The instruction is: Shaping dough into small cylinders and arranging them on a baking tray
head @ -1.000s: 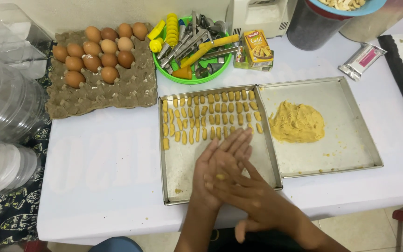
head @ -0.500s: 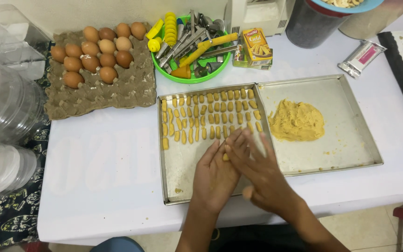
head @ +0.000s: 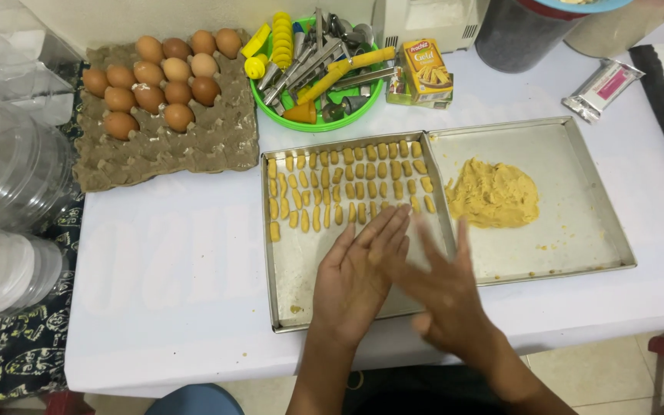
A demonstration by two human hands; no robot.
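Left hand (head: 359, 273) and blurred right hand (head: 443, 288) pressed palm to palm above left baking tray (head: 290, 284), fingers straight, anything between them hidden, dough sticks (head: 347, 188) rowed just beyond fingertips

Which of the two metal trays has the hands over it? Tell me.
The left tray, holding rows of small dough pieces. Both hands hover over it; the right tray holds only a dough mound.
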